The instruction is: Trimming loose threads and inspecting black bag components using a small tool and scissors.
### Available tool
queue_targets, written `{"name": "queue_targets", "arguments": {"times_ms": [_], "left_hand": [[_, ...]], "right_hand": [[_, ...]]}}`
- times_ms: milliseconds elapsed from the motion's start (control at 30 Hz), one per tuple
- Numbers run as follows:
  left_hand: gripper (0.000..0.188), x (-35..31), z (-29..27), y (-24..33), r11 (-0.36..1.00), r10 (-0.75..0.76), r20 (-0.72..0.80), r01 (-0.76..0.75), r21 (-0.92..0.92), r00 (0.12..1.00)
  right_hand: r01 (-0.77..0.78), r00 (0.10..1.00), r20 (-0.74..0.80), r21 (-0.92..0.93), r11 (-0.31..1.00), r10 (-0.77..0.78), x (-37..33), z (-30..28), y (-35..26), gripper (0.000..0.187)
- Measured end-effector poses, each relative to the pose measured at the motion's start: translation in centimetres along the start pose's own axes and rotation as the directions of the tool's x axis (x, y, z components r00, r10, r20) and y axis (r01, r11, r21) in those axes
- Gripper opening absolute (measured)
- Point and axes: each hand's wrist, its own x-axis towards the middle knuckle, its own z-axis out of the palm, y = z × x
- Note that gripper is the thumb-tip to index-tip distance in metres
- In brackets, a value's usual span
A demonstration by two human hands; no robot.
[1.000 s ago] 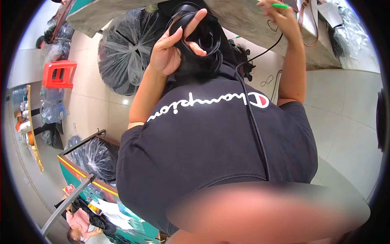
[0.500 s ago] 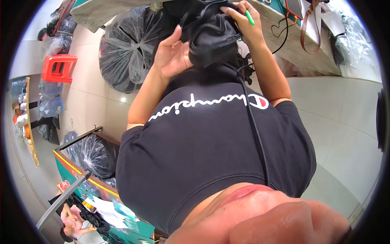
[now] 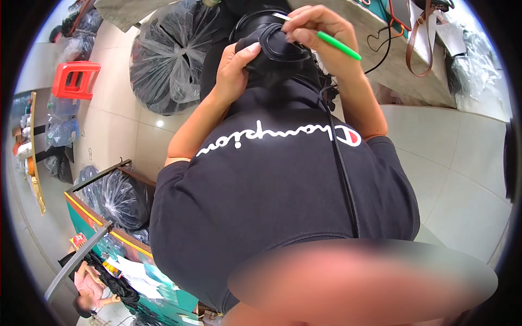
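Note:
A black, slightly shiny piece of sewn material (image 3: 258,68) with a round, ridged loop lies over my lap. My left hand (image 3: 235,68) is closed on its left edge, thumb on top. Above its right side, my right hand (image 3: 323,35) pinches a slim pen-like tool (image 3: 340,46) with a bright green end. The tool's pale tip (image 3: 281,17) points left over the black piece. I cannot make out whether the tip touches it. Part of the loop is hidden behind the right fingers.
A worktable (image 3: 402,70) with a brown strap (image 3: 414,49) and cables stands to the right. Plastic-wrapped black bundles (image 3: 174,60) and a red stool (image 3: 77,80) are on the left. A thin black cable (image 3: 343,174) crosses my shirt. A person (image 3: 89,285) sits lower left.
My left hand, loosely spread before, has closed on the black piece. The piece has been turned, bringing its round loop up. My right hand shifted slightly down, and more of the green tool shows.

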Motion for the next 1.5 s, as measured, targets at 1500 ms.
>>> {"name": "queue_targets", "arguments": {"times_ms": [1500], "left_hand": [[0.050, -0.7, -6.4, 3.8, 0.874, 0.407, -0.335, -0.469, -0.127, 0.850]], "right_hand": [[-0.216, 0.893, -0.436, -0.637, 0.740, -0.115, -3.9, -23.9, -0.6, 0.023]]}}
